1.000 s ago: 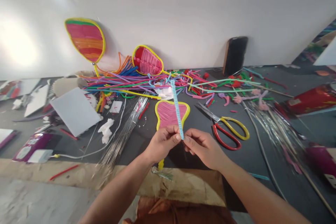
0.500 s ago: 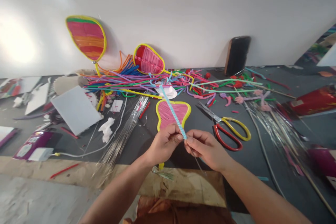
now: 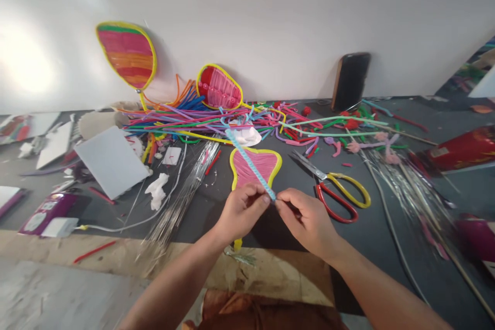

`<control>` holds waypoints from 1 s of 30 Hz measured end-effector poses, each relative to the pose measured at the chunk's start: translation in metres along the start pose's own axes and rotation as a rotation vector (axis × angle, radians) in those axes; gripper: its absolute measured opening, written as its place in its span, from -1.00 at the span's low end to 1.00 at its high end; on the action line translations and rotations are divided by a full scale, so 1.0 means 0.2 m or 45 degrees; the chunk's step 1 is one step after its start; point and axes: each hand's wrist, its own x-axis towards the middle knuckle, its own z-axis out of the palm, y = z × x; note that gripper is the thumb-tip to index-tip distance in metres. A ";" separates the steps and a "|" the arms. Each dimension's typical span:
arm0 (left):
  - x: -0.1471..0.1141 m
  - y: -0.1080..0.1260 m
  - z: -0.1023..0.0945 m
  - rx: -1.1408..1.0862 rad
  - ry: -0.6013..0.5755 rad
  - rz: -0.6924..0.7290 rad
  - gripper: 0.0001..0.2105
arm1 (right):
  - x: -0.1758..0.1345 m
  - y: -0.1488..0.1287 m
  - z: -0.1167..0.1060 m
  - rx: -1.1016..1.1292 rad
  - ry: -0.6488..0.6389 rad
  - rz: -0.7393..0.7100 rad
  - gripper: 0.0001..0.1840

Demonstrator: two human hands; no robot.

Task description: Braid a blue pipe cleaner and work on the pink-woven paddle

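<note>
A light-blue twisted pipe cleaner slants up and away from my hands. My left hand pinches it close to its near end between thumb and fingers. At the very tip, my right hand is closed with thumb and forefinger pressed together on that end. Beneath the strand lies a pink panel with a yellow fuzzy border, partly covered by my left hand. A yellow stem end shows below it near the table's front edge.
Scissors with red and yellow handles lie right of my hands. Behind is a pile of coloured pipe cleaners. Thin wires lie to the left, beside a white card. A phone leans on the wall.
The far end of the light-blue pipe cleaner has swung slightly left. My right fingers have shifted up a little at its near tip, and the thin wire below them no longer shows.
</note>
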 end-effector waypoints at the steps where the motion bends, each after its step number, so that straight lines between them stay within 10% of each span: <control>1: 0.00 0.00 0.00 -0.038 -0.012 -0.019 -0.74 | 0.00 0.01 0.00 -0.053 0.002 -0.046 -0.87; 11: 0.00 -0.01 0.01 -0.054 0.137 -0.114 -0.75 | 0.00 0.03 0.03 -0.223 -0.004 -0.095 -0.85; 30: 0.01 0.00 0.00 -0.340 -0.079 -0.127 -0.67 | 0.01 0.02 0.01 -0.031 0.019 -0.117 -0.82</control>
